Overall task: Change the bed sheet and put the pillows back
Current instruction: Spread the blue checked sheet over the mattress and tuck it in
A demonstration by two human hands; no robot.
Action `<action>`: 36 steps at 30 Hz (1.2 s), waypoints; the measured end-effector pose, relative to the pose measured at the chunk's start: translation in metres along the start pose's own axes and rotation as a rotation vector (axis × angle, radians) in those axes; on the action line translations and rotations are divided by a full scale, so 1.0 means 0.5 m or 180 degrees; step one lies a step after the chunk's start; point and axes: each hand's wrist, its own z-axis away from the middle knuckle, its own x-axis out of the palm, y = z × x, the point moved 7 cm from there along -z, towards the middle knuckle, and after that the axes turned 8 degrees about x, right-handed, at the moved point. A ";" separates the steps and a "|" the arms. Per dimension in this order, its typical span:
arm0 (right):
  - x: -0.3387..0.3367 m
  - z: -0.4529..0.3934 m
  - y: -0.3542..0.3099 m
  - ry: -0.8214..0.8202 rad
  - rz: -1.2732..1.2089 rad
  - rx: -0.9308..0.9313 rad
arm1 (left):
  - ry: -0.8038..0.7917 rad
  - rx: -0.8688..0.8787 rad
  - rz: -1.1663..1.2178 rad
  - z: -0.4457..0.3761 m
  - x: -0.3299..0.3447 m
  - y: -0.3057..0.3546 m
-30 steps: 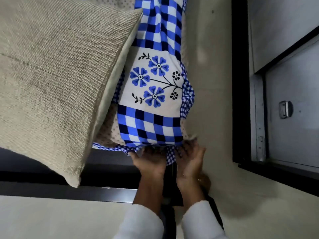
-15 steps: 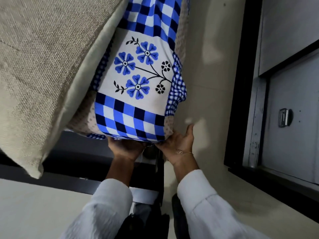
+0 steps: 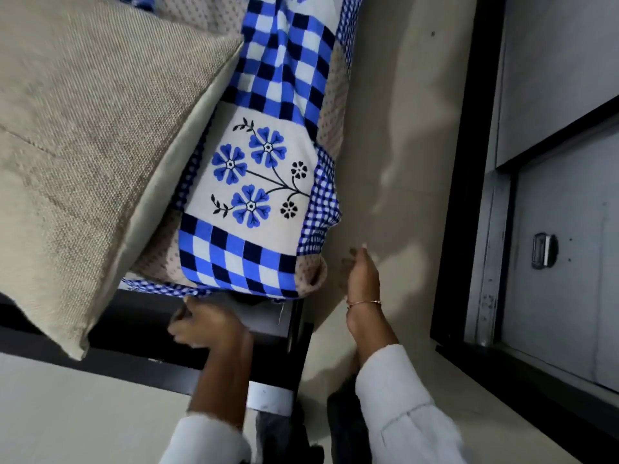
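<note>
Bedsheet edge hangs above left hand.

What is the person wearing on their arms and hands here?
Both arms are in long white sleeves that end short of the wrists. The right hand has a thin gold-coloured bracelet at the wrist. The left hand is bare, with no jewellery or gloves in view.

A grey metal door with a latch stands right.
</note>
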 end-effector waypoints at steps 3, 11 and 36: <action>0.029 0.040 -0.123 0.0163 0.0502 -0.1414 | -0.0369 0.2328 0.0355 0.157 -0.021 0.150; 0.147 -0.039 -0.141 -0.0527 0.0398 0.0164 | -0.2148 0.5223 -0.2266 0.308 0.275 0.336; 0.247 -0.256 -0.608 -0.0142 0.0433 0.0103 | -0.3270 0.6266 -0.3074 0.285 0.823 0.629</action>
